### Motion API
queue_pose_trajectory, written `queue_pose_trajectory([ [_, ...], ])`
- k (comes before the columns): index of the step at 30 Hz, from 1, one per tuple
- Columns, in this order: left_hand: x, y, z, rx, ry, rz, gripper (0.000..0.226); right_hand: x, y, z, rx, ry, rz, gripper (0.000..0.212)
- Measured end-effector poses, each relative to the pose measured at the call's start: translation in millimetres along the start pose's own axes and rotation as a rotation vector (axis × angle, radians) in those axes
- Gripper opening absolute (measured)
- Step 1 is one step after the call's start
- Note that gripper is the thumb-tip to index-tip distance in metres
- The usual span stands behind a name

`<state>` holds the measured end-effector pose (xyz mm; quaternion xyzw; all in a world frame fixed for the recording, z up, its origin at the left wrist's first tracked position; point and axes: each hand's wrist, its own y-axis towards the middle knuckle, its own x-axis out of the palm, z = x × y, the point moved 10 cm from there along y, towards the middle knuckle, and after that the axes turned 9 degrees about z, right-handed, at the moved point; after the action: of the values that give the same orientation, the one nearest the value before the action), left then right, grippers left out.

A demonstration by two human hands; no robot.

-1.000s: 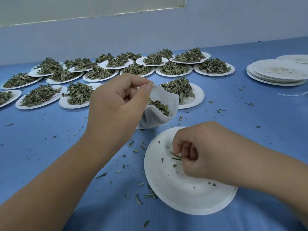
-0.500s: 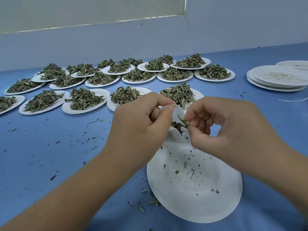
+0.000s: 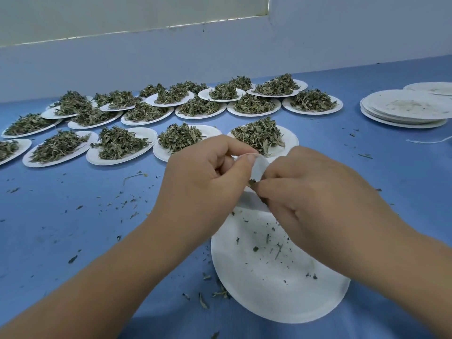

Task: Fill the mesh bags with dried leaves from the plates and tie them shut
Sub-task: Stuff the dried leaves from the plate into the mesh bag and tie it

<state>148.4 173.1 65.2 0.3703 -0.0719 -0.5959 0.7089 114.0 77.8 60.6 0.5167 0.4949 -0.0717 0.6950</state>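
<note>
**First onlooker:** Two hands meet above the blue table (image 3: 73, 228). What has the left hand (image 3: 208, 177) got?

**Second onlooker:** A small white mesh bag (image 3: 259, 166). That grip is closed, thumb and forefinger pinching the bag's rim and holding its mouth up.

**First onlooker:** And the right hand (image 3: 310, 192)?

**Second onlooker:** Its grip is closed as well, fingertips pinched on dried green leaf bits (image 3: 252, 183) right at the bag's mouth, just beside the left thumb.

**First onlooker:** Below them?

**Second onlooker:** Under both grips lies a round white paper plate (image 3: 244, 285) carrying only crumbs and a stem. Whether the bag's bottom touches its far edge, I cannot tell.

**First onlooker:** Farther out?

**Second onlooker:** Just beyond the grips stand rows of leaf-heaped white plates (image 3: 289, 139). Well off to the right of the right grip are a stack of white plates dusted with leaf crumbs (image 3: 403, 111) and a loose white string (image 3: 428, 141). Leaf flecks dot the table left of the left grip.
</note>
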Motion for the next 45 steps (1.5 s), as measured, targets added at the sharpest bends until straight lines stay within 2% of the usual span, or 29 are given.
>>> queue_pose_trajectory([
  [2,-3.7,2.3,-3.5,-0.025,-0.011,0.012,0.019,-11.0,1.0,6.0,0.070,0.217,0.052,0.013],
  [5,-16.6,9.0,-15.0,-0.089,-0.030,0.067,0.015,-21.3,-1.8,45.1,0.416,0.614,0.161,0.005],
  [7,-26.8,13.3,-23.5,-0.125,-0.039,0.111,0.014,-2.1,-6.4,61.6,0.536,0.595,0.019,0.005],
  [10,-36.9,17.2,-29.4,-0.143,-0.071,0.157,0.015,29.0,-18.1,63.1,0.511,0.366,-0.289,0.011],
  [18,-32.4,16.3,-23.9,-0.081,-0.003,0.127,0.013,49.3,-27.3,44.2,0.405,0.269,-0.435,0.008],
  [31,-30.6,16.3,-24.8,-0.084,-0.017,0.123,0.011,55.2,-27.0,10.1,0.163,0.326,-0.476,0.013],
  [35,-30.9,16.7,-25.7,-0.084,-0.021,0.128,0.011,51.0,-27.1,-0.2,0.072,0.221,-0.474,0.029],
  [45,-30.3,17.6,-26.9,-0.077,-0.018,0.132,0.014,52.1,-27.7,-8.5,0.090,0.123,-0.457,0.024],
])
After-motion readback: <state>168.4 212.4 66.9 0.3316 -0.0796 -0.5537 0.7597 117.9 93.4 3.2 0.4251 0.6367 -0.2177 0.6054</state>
